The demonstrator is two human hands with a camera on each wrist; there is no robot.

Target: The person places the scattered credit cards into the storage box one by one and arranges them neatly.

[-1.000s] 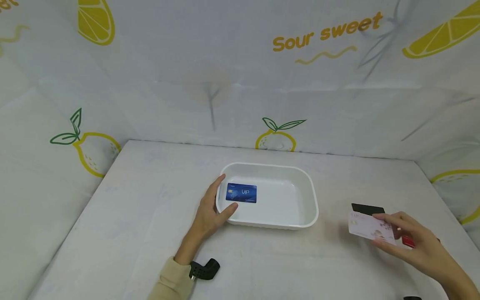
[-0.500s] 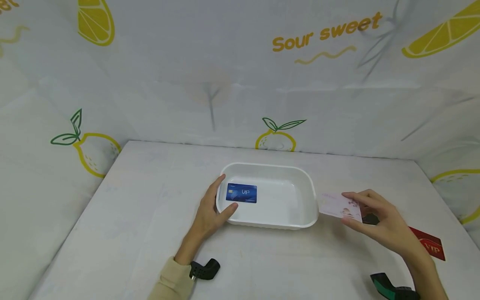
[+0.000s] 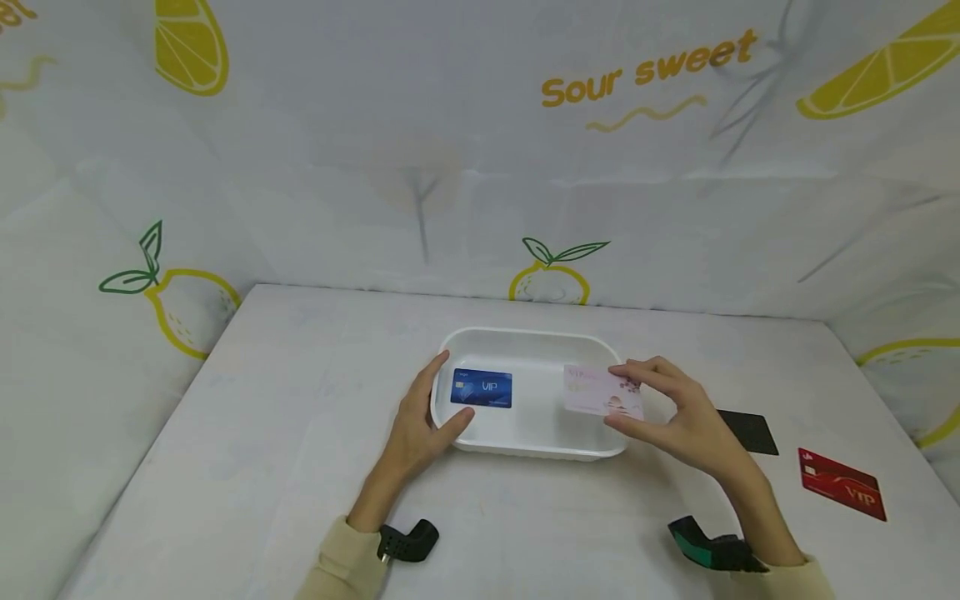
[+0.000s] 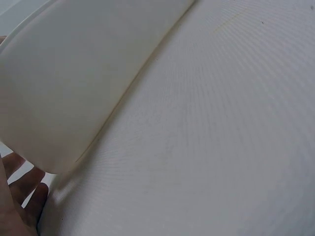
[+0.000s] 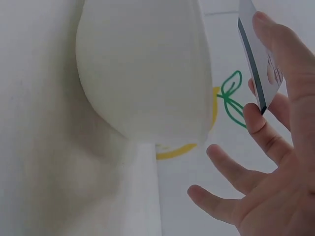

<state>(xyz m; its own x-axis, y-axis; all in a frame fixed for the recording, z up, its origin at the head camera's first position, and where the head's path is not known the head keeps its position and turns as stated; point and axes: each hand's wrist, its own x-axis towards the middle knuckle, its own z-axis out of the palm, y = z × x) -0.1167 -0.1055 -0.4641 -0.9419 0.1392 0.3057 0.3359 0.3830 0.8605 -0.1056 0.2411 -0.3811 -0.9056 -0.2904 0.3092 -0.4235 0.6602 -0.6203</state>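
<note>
A white rectangular plastic tray (image 3: 536, 432) stands mid-table in the head view, with a blue VIP card (image 3: 482, 388) lying inside near its left end. My left hand (image 3: 422, 429) holds that end, thumb over the front rim; the left wrist view shows other fingers against the outer wall. Over the tray's right end, my right hand (image 3: 688, 417) pinches a pale pink VIP card (image 3: 588, 390) between thumb and fingers. In the right wrist view this card (image 5: 256, 59) is held above the level of the rim, apart from the tray (image 5: 142, 69), and two fingers are spread free.
To the right of the tray lie a black card (image 3: 752, 433), partly hidden by the right hand, and a red VIP card (image 3: 842, 485). A lemon-print cloth wall (image 3: 337, 208) rises behind the table and at its sides.
My right hand has carried the pink card leftward from above the black and red cards to over the tray, uncovering more of both. The left hand has kept its place at the tray.
</note>
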